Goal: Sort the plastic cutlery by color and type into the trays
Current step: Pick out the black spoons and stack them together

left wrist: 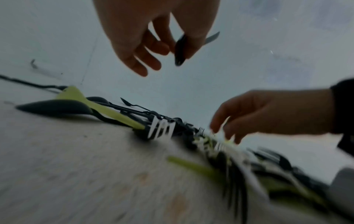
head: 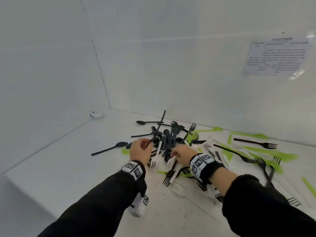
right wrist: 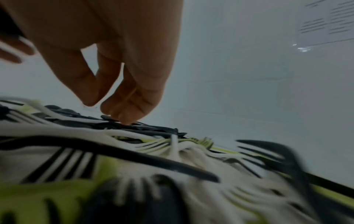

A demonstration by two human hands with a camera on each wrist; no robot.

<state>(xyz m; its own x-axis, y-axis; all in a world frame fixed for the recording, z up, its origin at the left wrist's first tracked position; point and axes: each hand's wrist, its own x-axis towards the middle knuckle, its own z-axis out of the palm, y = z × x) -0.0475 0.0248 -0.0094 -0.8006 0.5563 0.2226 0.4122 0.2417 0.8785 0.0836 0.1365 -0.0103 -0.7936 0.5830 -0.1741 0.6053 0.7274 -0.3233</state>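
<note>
Wrist views blur the tangled plastic cutlery pile (head: pixel 179 144). Left hand (head: pixel 140 150) pinches a slim black plastic handle (left wrist: pixel 180 50); right hand (head: pixel 182 153), at 3 o'clock, hangs loosely spread.

lab test booth | bare white walls (head: pixel 51 65) | taped instruction sheet (head: pixel 275 57)

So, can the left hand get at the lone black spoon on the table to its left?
Probably yes: the black spoon lies alone on bare table, nothing over it. But the left hand already pinches a black piece.
</note>
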